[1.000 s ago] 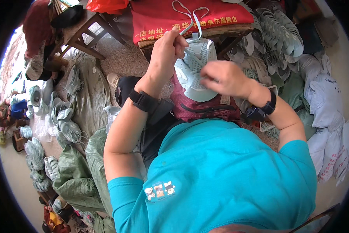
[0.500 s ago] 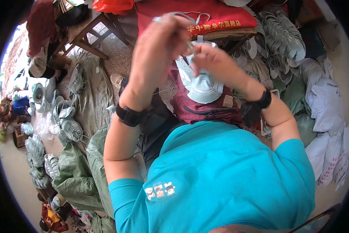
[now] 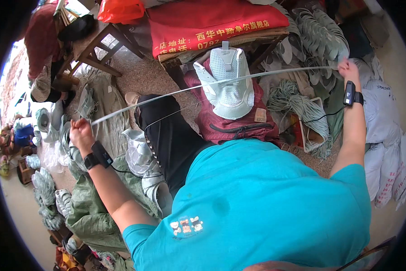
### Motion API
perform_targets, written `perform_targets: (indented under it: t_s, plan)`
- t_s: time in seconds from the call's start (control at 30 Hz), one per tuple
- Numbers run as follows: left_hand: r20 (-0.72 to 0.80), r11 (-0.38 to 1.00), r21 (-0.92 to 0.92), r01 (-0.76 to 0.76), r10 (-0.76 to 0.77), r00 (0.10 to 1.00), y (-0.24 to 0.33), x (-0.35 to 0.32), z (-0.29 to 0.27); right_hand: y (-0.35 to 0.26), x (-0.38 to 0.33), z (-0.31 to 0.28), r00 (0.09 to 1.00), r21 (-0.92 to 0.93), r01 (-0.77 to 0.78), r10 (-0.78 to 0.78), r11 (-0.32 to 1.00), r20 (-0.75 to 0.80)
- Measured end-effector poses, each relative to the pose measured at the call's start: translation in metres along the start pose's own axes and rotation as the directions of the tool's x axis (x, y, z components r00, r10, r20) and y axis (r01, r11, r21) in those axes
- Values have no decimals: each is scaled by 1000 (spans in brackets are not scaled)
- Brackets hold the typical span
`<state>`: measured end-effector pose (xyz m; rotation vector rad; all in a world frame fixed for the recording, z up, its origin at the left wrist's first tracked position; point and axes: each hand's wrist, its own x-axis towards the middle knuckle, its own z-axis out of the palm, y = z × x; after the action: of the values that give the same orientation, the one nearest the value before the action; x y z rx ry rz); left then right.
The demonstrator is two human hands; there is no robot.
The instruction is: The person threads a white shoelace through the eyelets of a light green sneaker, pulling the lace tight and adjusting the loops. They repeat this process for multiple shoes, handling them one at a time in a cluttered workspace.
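Note:
A pale mint shoe upper point(image 3: 228, 80) with mesh panels rests on a dark red bag point(image 3: 239, 123) in my lap. A long pale lace point(image 3: 176, 92) is stretched taut across it from end to end. My left hand point(image 3: 80, 134) is flung out to the left, fist closed on one end of the lace. My right hand point(image 3: 348, 68) is flung out to the right and grips the other end. Both wrists wear black bands.
A red cloth with yellow lettering point(image 3: 214, 22) covers a bench ahead. A bundle of pale laces point(image 3: 302, 108) lies to the right, stacked soles point(image 3: 320, 34) behind it. White sacks point(image 3: 388, 149) sit far right. More pale shoe uppers point(image 3: 139, 158) and green sacks point(image 3: 94, 207) lie at left.
Both hands were together at the shoe upper. They have pulled apart to the sides, drawing the lace out tight across the upper.

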<state>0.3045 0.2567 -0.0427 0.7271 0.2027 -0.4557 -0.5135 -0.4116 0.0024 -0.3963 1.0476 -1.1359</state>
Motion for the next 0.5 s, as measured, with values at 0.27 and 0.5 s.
perform_targets:
  t_s: [0.27, 0.5]
  plan:
    - [327, 528, 736, -424, 270, 905, -99, -91, 80, 132, -48, -7, 987, -581, -62, 137, 811, 87]
    - [591, 577, 748, -327, -357, 723, -238, -193, 155, 246, -253, 191, 776, -786, 256, 366, 562, 514]
